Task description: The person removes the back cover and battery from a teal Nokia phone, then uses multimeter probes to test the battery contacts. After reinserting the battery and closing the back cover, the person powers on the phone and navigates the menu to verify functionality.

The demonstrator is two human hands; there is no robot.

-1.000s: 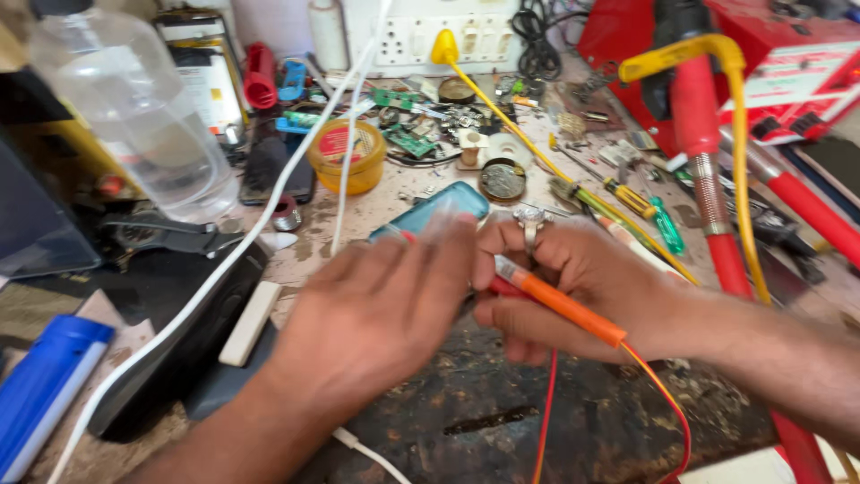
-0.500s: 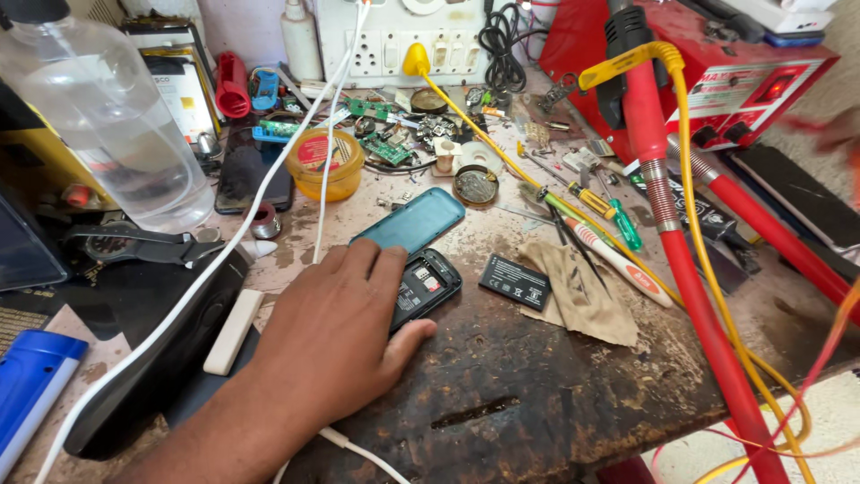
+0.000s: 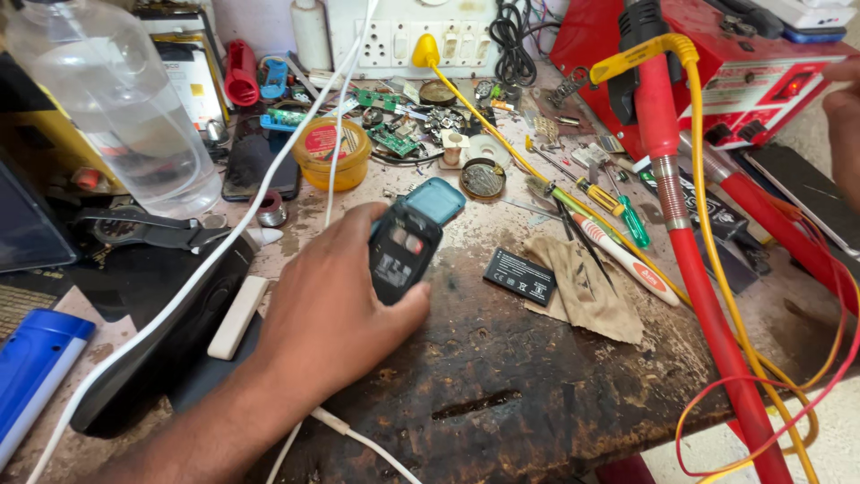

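My left hand (image 3: 336,309) grips a small black mobile phone with its back cover off (image 3: 403,251), fingers curled round its left edge and thumb under its lower end, tilting it up off the scorched, stained wooden workbench (image 3: 502,394). The phone sits near the middle of the bench. Just behind it, at about one o'clock, a teal plastic back cover (image 3: 439,197) touches its top end. At three o'clock lies a flat black rectangular battery (image 3: 520,276), apart from the phone, with a crumpled tan cloth (image 3: 587,291) just beside it. At eleven o'clock stands a small yellow tub (image 3: 333,154), and farther out at ten o'clock a large clear plastic bottle (image 3: 125,116). A white cable (image 3: 224,246) runs past my wrist at nine o'clock. My right hand (image 3: 844,112) shows only as a sliver at the frame's far edge, around two o'clock, near a red metal box (image 3: 761,81); I cannot tell whether its fingers are clenched or loose.
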